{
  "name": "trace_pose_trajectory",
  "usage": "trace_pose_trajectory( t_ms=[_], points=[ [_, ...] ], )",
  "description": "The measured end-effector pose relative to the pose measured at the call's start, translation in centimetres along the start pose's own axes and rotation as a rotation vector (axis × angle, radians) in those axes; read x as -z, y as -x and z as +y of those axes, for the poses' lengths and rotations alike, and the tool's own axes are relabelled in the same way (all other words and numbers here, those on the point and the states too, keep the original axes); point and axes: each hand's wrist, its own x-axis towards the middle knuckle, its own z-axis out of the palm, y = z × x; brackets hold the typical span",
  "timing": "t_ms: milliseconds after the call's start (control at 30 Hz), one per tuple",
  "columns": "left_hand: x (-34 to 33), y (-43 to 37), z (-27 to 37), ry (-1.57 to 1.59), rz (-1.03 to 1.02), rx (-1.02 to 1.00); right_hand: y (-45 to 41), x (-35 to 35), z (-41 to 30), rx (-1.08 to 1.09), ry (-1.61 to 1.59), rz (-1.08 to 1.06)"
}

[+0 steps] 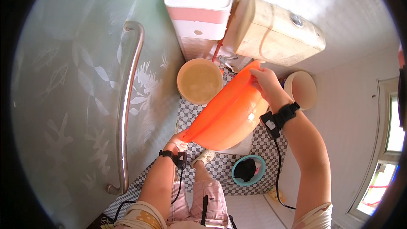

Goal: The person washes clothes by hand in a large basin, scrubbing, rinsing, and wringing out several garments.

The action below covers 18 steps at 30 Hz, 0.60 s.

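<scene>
A large orange plastic basin [233,114] hangs tilted in the air before me, spanning the space between my hands. Its lower rim end is gripped by my left hand [179,140], and its upper end by my right hand [266,84]. The inside of the basin is mostly turned away, so I cannot tell whether it holds anything. Just beyond its left side stands a round tan bucket [199,82] of cloudy yellowish water. Part of a white squat toilet pan [243,146] shows beneath the basin, which hides most of it.
A metal handle [127,108] juts from the frosted glass door [79,101] on the left. A cistern [276,33] and a pink-and-white bin [198,14] stand ahead. A cream bucket [301,90] is at right; a blue tub [260,178] with dark cloth sits on the checkered floor [270,152].
</scene>
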Motion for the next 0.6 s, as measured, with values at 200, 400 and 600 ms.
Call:
trace_pose_trajectory(
  t_ms=[200,400,600],
  points=[
    [3.7,-4.5,-3.9,-0.243,0.214,0.034,5.9,11.7,13.0,-0.204,-0.090,0.289],
    [5.6,-7.7,-7.6,-0.785,0.495,-0.136,19.4,14.4,31.4,-0.559,-0.374,0.491],
    [3.5,-10.5,-10.4,-1.458,0.517,-0.305,30.4,10.0,45.2,-0.589,-0.558,0.815]
  ],
)
